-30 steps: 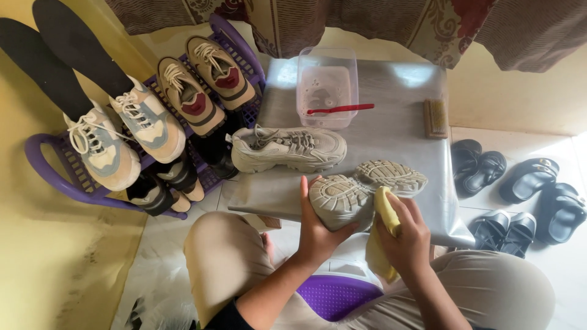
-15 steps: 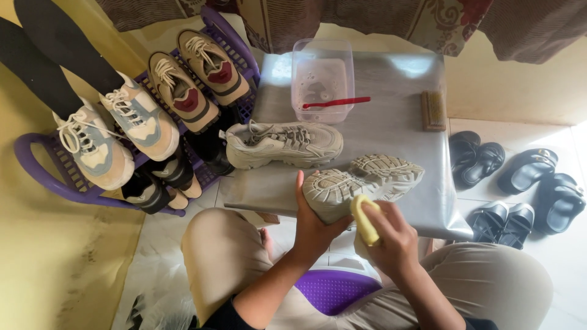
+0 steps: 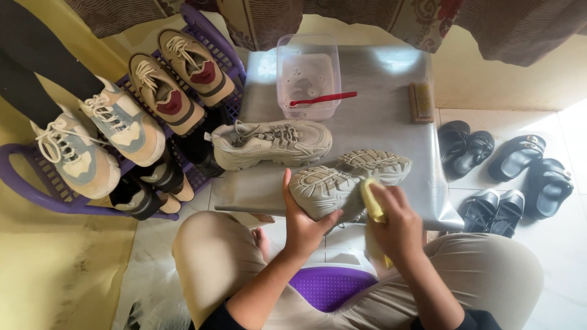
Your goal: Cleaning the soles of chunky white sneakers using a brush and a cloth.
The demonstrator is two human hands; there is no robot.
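While your left hand (image 3: 304, 221) grips the heel of the upturned beige chunky-soled sneaker (image 3: 342, 183), fingers wrapped round it at the near edge of the grey table (image 3: 391, 110), your right hand (image 3: 400, 223) closes on a folded yellow cloth (image 3: 370, 199) pressed to the tread. Compared with a second ago, the cloth sits lower and flatter on the sole, suggesting wiping under way. Its matching beige sneaker (image 3: 272, 143) lies just beyond, near the clear plastic tub (image 3: 307, 76).
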